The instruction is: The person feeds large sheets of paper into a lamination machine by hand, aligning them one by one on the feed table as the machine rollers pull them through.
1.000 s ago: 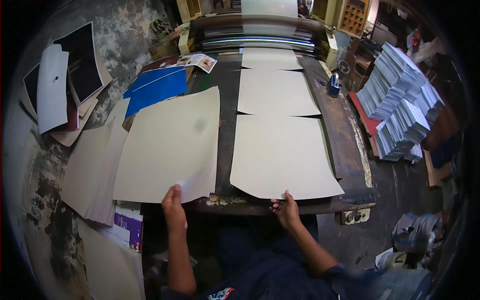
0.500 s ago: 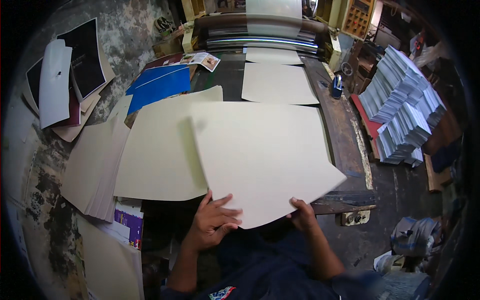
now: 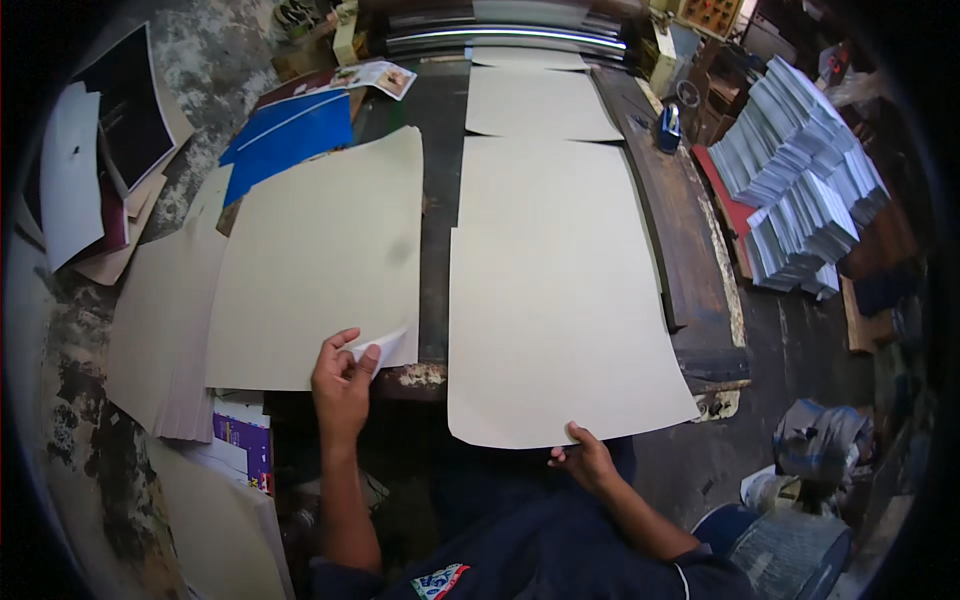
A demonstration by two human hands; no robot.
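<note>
A large cream sheet (image 3: 550, 300) lies along the feed table in front of me, its near edge hanging past the table's front. My right hand (image 3: 587, 457) pinches that near edge, thumb on top and fingers beneath. To the left lies a pile of cream sheets (image 3: 310, 270). At its near right corner my left hand (image 3: 345, 375) grips the corner of the top sheet between thumb and fingers, and the corner curls up. Beyond the large sheet, another cream sheet (image 3: 540, 105) leads toward the metal rollers (image 3: 510, 42).
A fanned stack of sheets (image 3: 165, 330) stands at far left, with blue sheets (image 3: 285, 140) behind the pile. A metal guide bar (image 3: 650, 210) runs along the table's right side. Stacked paper bundles (image 3: 800, 180) stand at right; a blue drum (image 3: 770, 550) is at lower right.
The large sheet has come down onto the table, its far edge by the sheet ahead. My left hand has let go of it, moved left and lifted a corner of the pile's top sheet.
</note>
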